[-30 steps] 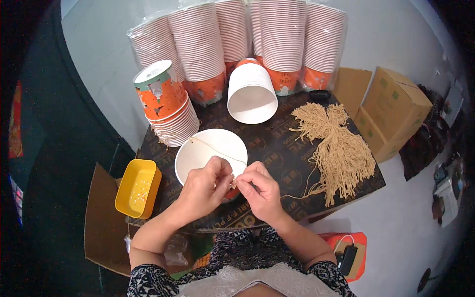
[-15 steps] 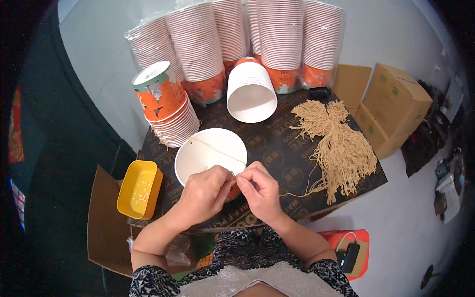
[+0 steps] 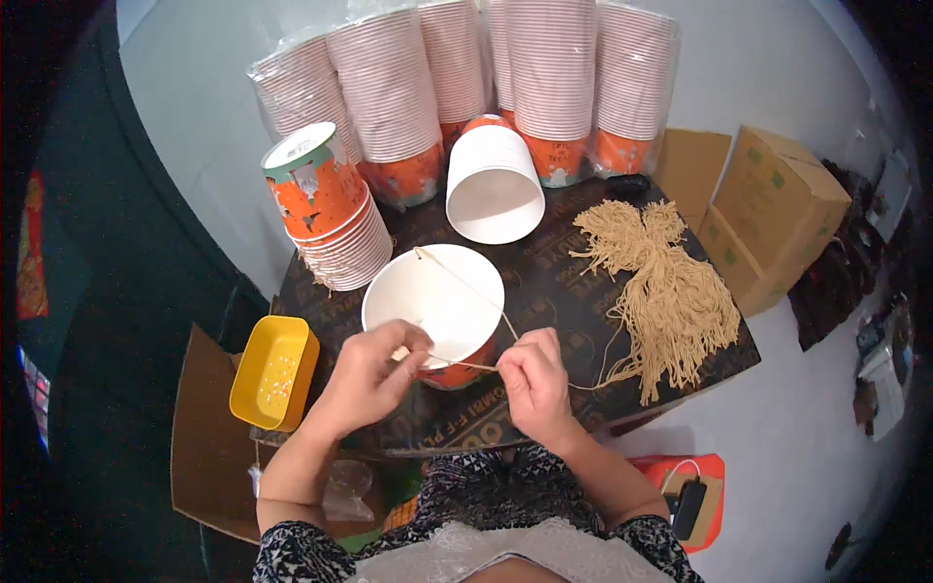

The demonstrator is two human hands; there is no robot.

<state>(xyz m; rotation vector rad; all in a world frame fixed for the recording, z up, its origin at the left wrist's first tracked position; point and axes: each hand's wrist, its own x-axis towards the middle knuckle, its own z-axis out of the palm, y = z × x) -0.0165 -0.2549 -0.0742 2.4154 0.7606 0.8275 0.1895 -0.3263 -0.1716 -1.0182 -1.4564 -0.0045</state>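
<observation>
A white-lined paper bucket (image 3: 437,291) with an orange outside stands on the dark tabletop before me, its mouth up. A thin tan string (image 3: 470,282) runs from its far rim across the opening down to my right hand. Between my hands a length of this string lies stretched along the bucket's near side. My left hand (image 3: 374,379) pinches one part of it at the near left rim. My right hand (image 3: 539,387) is closed on the string just right of the bucket. A loose strand trails from there toward a bundle of tan strings (image 3: 675,301).
Left of the bucket sits a yellow tub (image 3: 275,374) with small white bits. Behind it leans a stack of orange buckets (image 3: 321,204); another bucket (image 3: 496,199) lies on its side. Tall wrapped stacks (image 3: 389,97) line the wall. Cardboard boxes (image 3: 777,214) stand at the right.
My hands have drawn apart from being together at the near rim, pulling the string straight between them. The bucket has shifted to the right.
</observation>
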